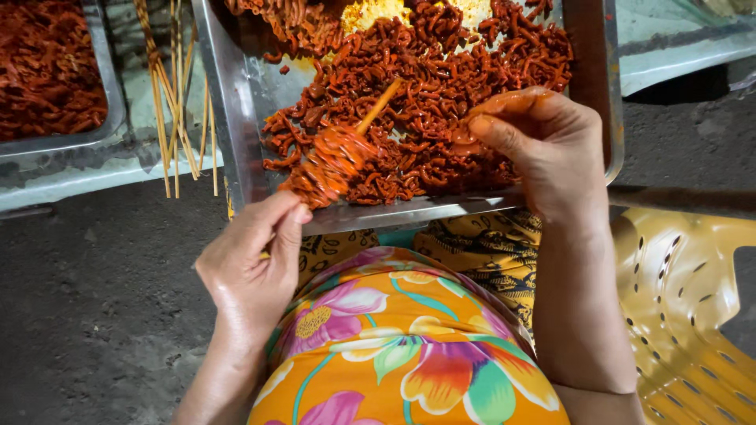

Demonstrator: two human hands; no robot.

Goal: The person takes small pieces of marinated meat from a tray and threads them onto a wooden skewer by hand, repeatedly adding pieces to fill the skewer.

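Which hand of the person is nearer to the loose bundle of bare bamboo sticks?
Left. The left hand is just right of and below the bare bamboo sticks; the right hand is far across the metal tray.

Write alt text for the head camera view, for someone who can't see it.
Seen from above, a person's left hand holds a bamboo skewer wrapped in red marinated meat over a metal tray heaped with red meat strips. The right hand pinches a strip from the heap. Bare skewers lie left of the tray.
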